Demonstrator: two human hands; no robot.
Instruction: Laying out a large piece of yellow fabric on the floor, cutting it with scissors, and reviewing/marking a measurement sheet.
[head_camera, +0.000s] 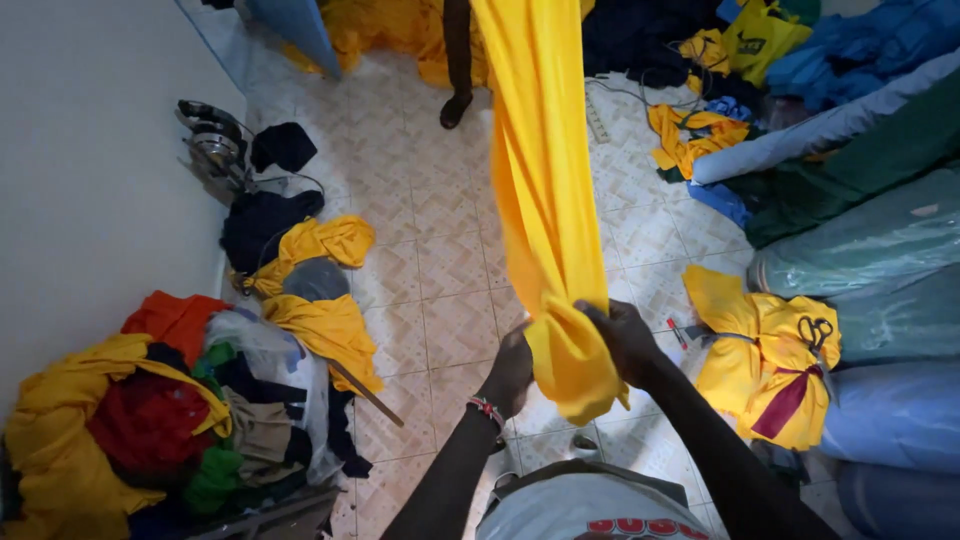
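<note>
A long strip of bright yellow fabric (540, 170) stretches from the top of the view down to my hands. My left hand (510, 368) grips the bunched near end from the left. Opposite it, my right hand (622, 338) holds the same bunch from the right. Below my hands, the gathered end hangs in a fold over the tiled floor (430, 270). At the far end another person's leg (457, 60) stands by the cloth; how the far end is held is hidden.
A heap of mixed clothes (170, 410) lies at left against the white wall. Fabric rolls (860, 200) are stacked along the right. Scissors (815, 332) rest on a yellow cloth pile (760, 365). A cutting machine (212, 145) sits by the wall.
</note>
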